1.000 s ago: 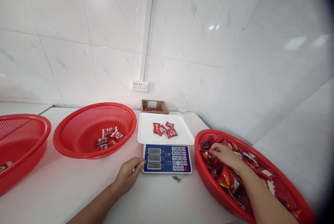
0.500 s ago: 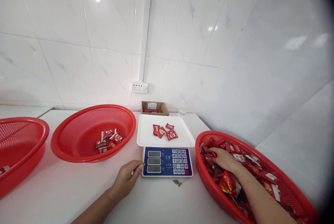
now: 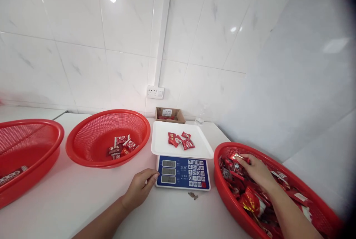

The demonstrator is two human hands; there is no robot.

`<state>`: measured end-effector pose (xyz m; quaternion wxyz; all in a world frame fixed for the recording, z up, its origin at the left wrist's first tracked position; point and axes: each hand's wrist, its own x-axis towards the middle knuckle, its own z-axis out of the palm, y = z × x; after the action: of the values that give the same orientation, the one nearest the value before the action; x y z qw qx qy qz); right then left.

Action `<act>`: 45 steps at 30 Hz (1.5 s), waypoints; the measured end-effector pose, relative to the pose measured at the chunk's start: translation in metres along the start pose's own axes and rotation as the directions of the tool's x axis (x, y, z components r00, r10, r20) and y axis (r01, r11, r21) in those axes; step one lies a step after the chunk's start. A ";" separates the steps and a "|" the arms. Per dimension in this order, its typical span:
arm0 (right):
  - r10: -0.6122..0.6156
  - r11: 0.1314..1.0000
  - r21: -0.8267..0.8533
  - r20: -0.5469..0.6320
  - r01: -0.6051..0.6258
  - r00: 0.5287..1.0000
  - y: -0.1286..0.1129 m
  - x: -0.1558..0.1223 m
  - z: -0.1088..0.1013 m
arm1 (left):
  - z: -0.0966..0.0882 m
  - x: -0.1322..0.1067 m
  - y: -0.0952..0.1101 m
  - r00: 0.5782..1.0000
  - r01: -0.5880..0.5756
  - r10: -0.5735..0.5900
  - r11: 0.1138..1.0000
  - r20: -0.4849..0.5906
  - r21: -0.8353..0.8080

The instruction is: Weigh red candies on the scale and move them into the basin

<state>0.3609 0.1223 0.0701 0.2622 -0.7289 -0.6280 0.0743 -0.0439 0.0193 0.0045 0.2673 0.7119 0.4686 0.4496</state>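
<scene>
My right hand [image 3: 254, 170] is in the right-hand red basket [image 3: 221, 194], its fingertips pinching a shiny red wrapped candy [image 3: 233, 156] above many other wrapped sweets [image 3: 250, 200]. My left hand [image 3: 141, 187] lies on the table with fingers closed together, nothing visible in them. Its fingertips are at the left edge of a blue and white electronic scale [image 3: 182, 172]; whether they touch it I cannot tell. On the scale's white tray [image 3: 200, 146] sit several small red candy packets [image 3: 180, 140]. The scale's displays are lit, but the digits are hard to read.
To the left stand a red basket [image 3: 79, 131] with several packets in it and another red basket [image 3: 47, 129], partly out of view. Behind the tray are a cardboard box [image 3: 169, 114] and a clear plastic bottle [image 3: 200, 115]. A small brown scrap [image 3: 193, 195] lies before the scale.
My right hand has lifted slightly out of the pile, and a red wrapped candy now shows in its fingers. My left hand stays beside the scale. The whole view has shifted a little.
</scene>
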 end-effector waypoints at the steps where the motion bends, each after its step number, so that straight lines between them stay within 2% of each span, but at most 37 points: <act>1: 0.000 1.000 0.007 -0.019 0.000 1.000 0.002 0.002 0.000 | 0.000 0.000 0.000 1.000 0.000 0.000 1.000 -0.003 -0.004; 5: 0.033 0.999 0.006 -0.055 -0.032 0.998 0.004 0.007 -0.001 | 0.000 -0.001 0.000 1.000 -0.002 0.003 1.000 -0.019 0.010; 9: 0.067 0.995 -0.063 -0.111 -0.074 0.992 -0.013 0.003 -0.011 | 0.000 -0.002 0.001 1.000 -0.006 0.007 1.000 -0.024 0.017; 12: -0.008 0.997 -0.081 -0.131 -0.002 0.991 -0.033 0.000 -0.015 | 0.000 -0.002 0.001 1.000 -0.008 0.008 1.000 -0.024 0.019; 15: -0.120 0.992 -0.064 -0.132 0.112 0.984 -0.056 0.002 -0.010 | 0.000 -0.001 0.001 1.000 -0.009 0.010 1.000 -0.028 0.030; 18: -0.240 0.970 -0.001 -0.098 0.241 0.966 -0.084 0.011 0.006 | -0.001 0.000 0.002 1.000 -0.010 0.011 0.999 -0.020 0.038; 21: -0.328 0.942 0.071 0.004 0.327 0.945 -0.116 0.022 0.031 | -0.001 -0.001 0.004 1.000 -0.005 0.006 0.999 -0.018 0.044; 24: -0.379 0.924 0.080 0.059 0.375 0.923 -0.143 0.033 0.059 | -0.003 -0.001 0.005 0.999 0.000 0.001 0.999 -0.035 0.042; 27: -0.397 0.918 0.044 0.113 0.395 0.911 -0.161 0.042 0.083 | -0.005 -0.001 0.004 0.998 -0.001 0.003 0.999 -0.060 0.036; 30: -0.415 0.907 -0.008 0.159 0.421 0.896 -0.171 0.046 0.097 | -0.005 0.000 0.002 0.998 -0.008 0.010 0.999 -0.067 0.039; 35: -0.444 0.881 -0.069 0.215 0.468 0.870 -0.181 0.042 0.109 | -0.004 -0.001 0.002 0.999 -0.009 0.011 0.999 -0.052 0.042; 42: -0.403 0.890 -0.101 0.282 0.444 0.871 -0.181 0.029 0.106 | -0.004 0.000 0.001 0.999 0.006 -0.005 0.999 -0.046 0.036; 45: -0.410 0.881 -0.092 0.340 0.464 0.847 -0.181 0.018 0.106 | -0.002 -0.001 0.000 0.999 0.009 -0.008 0.999 -0.032 0.034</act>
<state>0.1590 0.1834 0.0695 0.1071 -0.5650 -0.8149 0.0722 -0.0462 0.0184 0.0047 0.2494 0.7071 0.4835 0.4517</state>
